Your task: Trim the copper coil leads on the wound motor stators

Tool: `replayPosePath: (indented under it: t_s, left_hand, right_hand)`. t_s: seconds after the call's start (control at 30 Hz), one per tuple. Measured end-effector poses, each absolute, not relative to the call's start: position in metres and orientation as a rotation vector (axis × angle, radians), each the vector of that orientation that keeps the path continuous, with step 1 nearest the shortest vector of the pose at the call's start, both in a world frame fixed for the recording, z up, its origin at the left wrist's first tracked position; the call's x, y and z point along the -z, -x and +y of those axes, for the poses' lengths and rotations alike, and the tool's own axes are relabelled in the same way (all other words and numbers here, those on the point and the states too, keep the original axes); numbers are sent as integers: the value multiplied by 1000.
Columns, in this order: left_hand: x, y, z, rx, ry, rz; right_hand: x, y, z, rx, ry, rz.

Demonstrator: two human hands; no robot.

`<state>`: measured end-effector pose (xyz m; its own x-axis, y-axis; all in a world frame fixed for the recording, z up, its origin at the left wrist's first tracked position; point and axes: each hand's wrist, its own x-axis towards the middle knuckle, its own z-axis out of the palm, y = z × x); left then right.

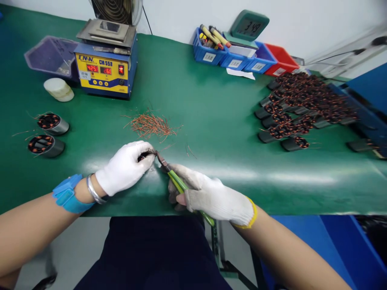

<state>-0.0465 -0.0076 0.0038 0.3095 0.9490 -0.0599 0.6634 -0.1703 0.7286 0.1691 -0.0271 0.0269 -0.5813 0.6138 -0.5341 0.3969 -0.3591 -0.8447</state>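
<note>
My left hand [128, 167], in a white glove, is closed around a motor stator [142, 157] with copper windings; most of it is hidden by the fingers. My right hand [205, 193], gloved in white with a yellow cuff, grips green-handled cutting pliers [178, 181]. The pliers' jaws meet the wire side of the stator beside my left fingertips. Whether the jaws are fully closed is too small to tell. Just beyond my hands lies a heap of cut copper wire pieces [151, 125], with a few loose strands to its right.
Two stators [50, 146] stand at the left, below a white round pad [59, 89]. A yellow-blue CM 558 unit [104, 76] and a purple bin [50, 54] sit behind. Many stators [314, 98] crowd the right, near blue bins [208, 56], a red bin [279, 60] and a clock [250, 25].
</note>
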Motion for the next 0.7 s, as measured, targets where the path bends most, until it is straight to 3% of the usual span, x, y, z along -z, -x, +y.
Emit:
replayPosePath:
  t_s: [0.2,0.33,0.47,0.57,0.7]
  left_hand:
    - [-11,47,-8,-452,-1965,1540]
    - [-23,58,-12,-101,-2162,1755]
    - [-21,63,-12,44,-2367,1458]
    - [-12,59,-11,-122,-2568,1166]
    - [-5,55,-11,-221,-2711,1109]
  right_hand:
    - [-17,-171,-23,-2082,1330,-1726]
    - [-13,-179,-16,-2134,1335,-1466]
    - [-9,-173,5,-2150,1191,-1096]
    - [-9,-159,20,-2162,1229,-1328]
    - [-10,-150,24,-1910,1318,-1780]
